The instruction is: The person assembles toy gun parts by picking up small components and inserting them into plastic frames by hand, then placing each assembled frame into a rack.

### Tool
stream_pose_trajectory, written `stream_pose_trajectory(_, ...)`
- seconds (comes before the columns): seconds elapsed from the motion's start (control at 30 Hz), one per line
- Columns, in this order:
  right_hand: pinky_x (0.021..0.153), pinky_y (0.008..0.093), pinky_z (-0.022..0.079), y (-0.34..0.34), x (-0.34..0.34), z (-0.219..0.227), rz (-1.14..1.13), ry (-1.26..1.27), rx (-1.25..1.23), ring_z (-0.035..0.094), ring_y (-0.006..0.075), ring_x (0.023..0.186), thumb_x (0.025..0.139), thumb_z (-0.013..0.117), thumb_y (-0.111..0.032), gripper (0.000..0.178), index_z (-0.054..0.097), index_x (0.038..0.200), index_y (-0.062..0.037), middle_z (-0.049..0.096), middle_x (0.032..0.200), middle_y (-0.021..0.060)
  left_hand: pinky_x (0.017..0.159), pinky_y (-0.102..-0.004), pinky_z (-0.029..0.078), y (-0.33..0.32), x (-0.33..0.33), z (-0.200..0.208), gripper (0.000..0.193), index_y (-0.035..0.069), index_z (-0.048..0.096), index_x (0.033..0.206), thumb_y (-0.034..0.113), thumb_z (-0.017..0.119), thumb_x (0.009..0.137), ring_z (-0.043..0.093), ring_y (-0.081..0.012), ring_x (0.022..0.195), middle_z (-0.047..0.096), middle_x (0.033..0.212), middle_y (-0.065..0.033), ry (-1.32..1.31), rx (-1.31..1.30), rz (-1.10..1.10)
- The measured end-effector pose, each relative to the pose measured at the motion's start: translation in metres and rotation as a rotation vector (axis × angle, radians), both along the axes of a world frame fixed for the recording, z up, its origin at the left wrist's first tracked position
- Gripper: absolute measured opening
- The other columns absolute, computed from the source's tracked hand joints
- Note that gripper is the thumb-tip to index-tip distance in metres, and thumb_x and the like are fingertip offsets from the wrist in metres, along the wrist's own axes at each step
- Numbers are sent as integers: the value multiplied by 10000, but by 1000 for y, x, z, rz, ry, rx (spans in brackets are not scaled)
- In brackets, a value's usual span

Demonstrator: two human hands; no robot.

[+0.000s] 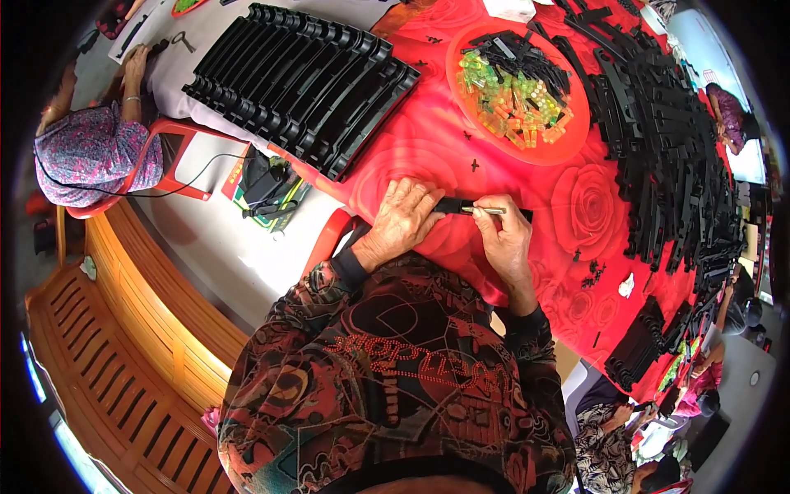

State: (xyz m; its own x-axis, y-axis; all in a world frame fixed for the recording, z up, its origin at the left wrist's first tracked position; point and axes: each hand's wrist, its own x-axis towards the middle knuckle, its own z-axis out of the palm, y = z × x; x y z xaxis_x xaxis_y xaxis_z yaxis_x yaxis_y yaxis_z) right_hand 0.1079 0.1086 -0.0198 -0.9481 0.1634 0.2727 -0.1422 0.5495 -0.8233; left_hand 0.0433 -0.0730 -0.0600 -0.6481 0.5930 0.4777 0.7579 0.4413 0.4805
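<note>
My left hand (401, 219) presses a flat black plastic strip (451, 205) against the red cloth, its fingers closed on the strip's left end. In my right hand (504, 239) is a slim, pale metallic pen-like tool (492, 211), pinched between thumb and fingers. The tool's tip meets the strip or sits just over it; I cannot tell which. Part of the strip runs behind my right fingers. Beyond my hands stands a round red-orange tray (527, 156) with green, yellow and orange translucent small pieces (518, 103) and black parts (535, 62).
A ribbed black plastic rack (300, 86) lies far left on the table. Many black strips (658, 148) are heaped at the right. Small black bits (592, 272) dot the red rose-patterned cloth (576, 198). A red chair (177, 156), a wooden bench (123, 346) and other people are around.
</note>
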Motion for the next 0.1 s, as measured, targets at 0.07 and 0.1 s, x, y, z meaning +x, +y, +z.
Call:
stream_pose_trajectory(0.07,650,283,495,0,-1,0,46,11,14,609,206,716,821,620,12,128,559,929,-19,589,830,98,786,-399,424,0,0,-1,398,26,592,1072,162,722,721,542,-283,904,571,1013,-113,-22,6,-6)
stream_pose_trajectory(0.1,653,292,501,1,0,0,52,-14,14,611,208,720,832,612,1,112,561,929,-20,595,837,100,788,-400,424,0,-1,-2,392,31,593,1074,161,719,726,543,-280,907,572,1018,-111,-40,14,-17)
